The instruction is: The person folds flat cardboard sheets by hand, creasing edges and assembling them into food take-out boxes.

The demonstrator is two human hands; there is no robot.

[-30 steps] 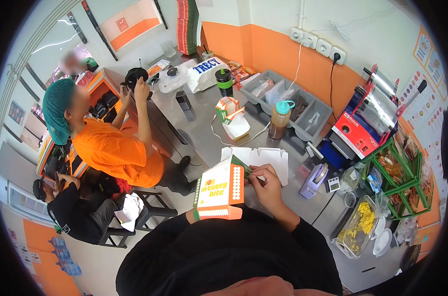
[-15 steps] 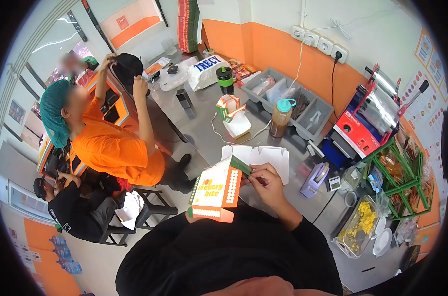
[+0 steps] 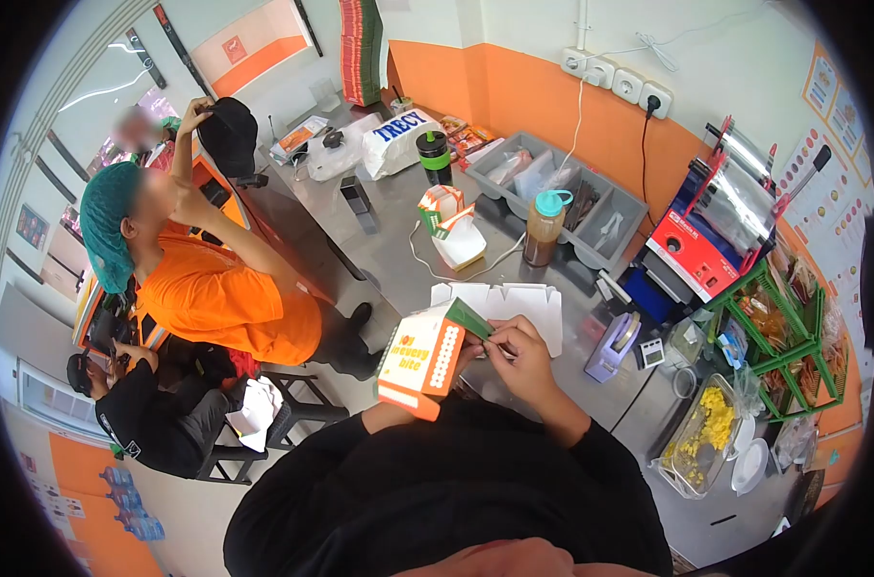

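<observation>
A partly folded carton [image 3: 419,356], white with orange and green panels, is held up in front of my body. My right hand [image 3: 519,354] pinches the edge of its green flap with bent fingers. Most of my left hand [image 3: 387,415] is hidden behind the carton; a few fingertips show near the green flap, and the hand supports the carton from behind. Beyond my hands, an unfolded white carton sheet [image 3: 541,313] lies on the metal table [image 3: 398,252].
A folded box [image 3: 453,231], a brown bottle [image 3: 544,229] and a black-green tumbler [image 3: 435,159] stand farther back. Right of my hands are a purple tape dispenser [image 3: 612,347], a red sealing machine [image 3: 692,252] and a tray of yellow food [image 3: 698,438]. A person in orange [image 3: 215,298] stands left.
The carton has tilted and shifted slightly, showing more of its green flap. The person in orange has drawn one hand toward their face, while the other holds the black cap.
</observation>
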